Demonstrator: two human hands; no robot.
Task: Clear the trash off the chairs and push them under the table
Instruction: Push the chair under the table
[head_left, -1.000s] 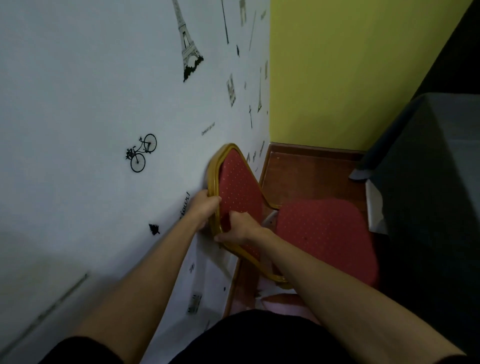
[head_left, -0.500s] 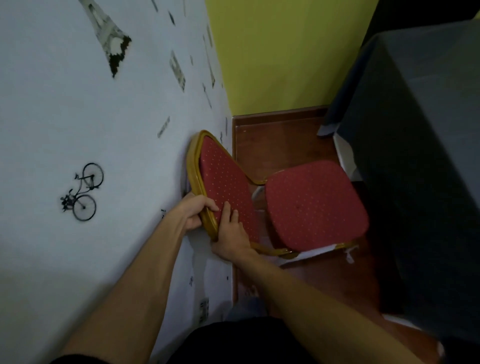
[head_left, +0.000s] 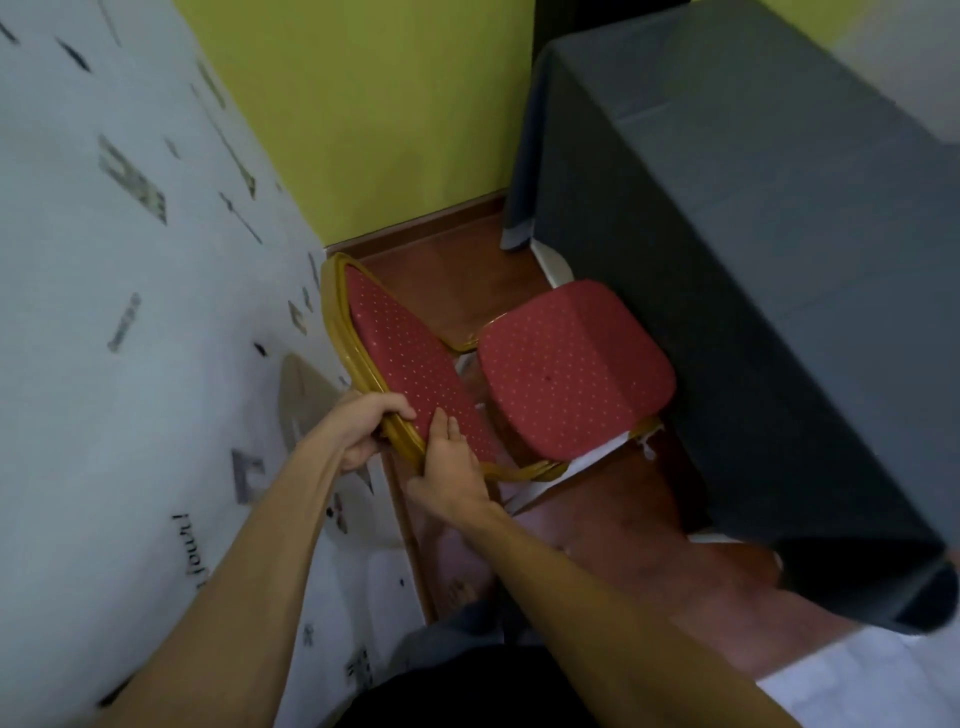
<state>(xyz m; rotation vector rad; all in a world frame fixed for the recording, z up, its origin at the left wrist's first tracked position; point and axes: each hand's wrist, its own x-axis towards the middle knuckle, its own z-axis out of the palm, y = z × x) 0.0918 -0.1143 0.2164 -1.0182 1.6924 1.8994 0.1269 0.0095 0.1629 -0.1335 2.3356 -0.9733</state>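
Your left hand (head_left: 363, 423) and right hand (head_left: 449, 467) stay clamped on the red padded, gold-framed chair (head_left: 571, 369). Its seat edge has reached the grey-clothed table (head_left: 753, 260) at frame right; push further

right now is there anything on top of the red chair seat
Nothing lies on the part of the red seat that shows; no trash there. Its far edge sits against the dark tablecloth. Both hands, left hand and right hand, grip the backrest.

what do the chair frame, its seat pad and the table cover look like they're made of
Chair frame: likely gold-painted metal, going by its smooth, shiny tubing.
Seat pad: padded red fabric, matte, woven with pale dots.
Table cover: dark grey cloth, matte, draping in soft folds.
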